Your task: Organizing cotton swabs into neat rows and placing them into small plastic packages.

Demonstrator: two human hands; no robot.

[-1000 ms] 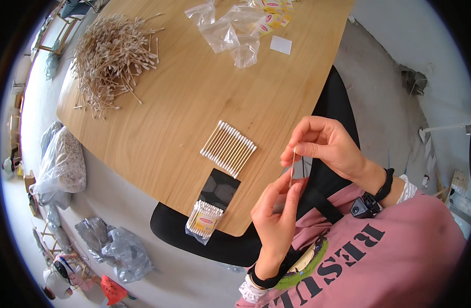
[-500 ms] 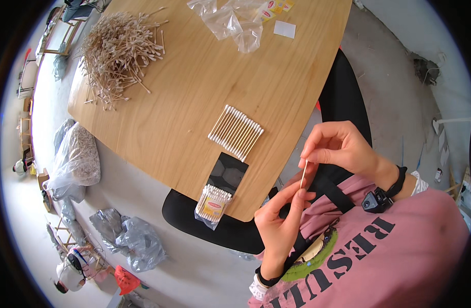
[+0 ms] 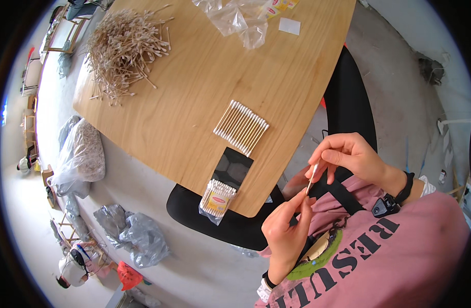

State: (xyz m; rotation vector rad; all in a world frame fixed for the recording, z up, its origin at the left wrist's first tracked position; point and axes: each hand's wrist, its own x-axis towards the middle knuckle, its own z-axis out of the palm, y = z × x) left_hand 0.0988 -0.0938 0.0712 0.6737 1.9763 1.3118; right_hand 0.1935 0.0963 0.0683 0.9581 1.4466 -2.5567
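A single cotton swab (image 3: pixel 311 179) is held up beyond the table's edge, its lower part pinched between the thumb and fingers of my left hand (image 3: pixel 285 232). Its white upper tip shows beside the fingertips of my right hand (image 3: pixel 351 154), which curves loosely around it with thumb and fingers apart. Whether those fingertips touch the swab is hard to tell. On the table lies a neat row of cotton swabs (image 3: pixel 241 128). Nearer the corner, a packed bag of swabs (image 3: pixel 216 200) with a yellow and white label rests partly on a dark rectangular pad (image 3: pixel 234 166).
A large loose heap of swabs (image 3: pixel 125 51) covers the table's far left. Clear plastic bags (image 3: pixel 238 20), yellow labels (image 3: pixel 280 4) and a white card (image 3: pixel 289 26) lie at the far side. A black chair (image 3: pixel 348 102) stands against the table; filled plastic bags (image 3: pixel 81 159) sit on the floor.
My right thumb has drawn back from the swab's upper end, so the white tip now shows. Both hands sit slightly lower and further right, while the view has shifted a little.
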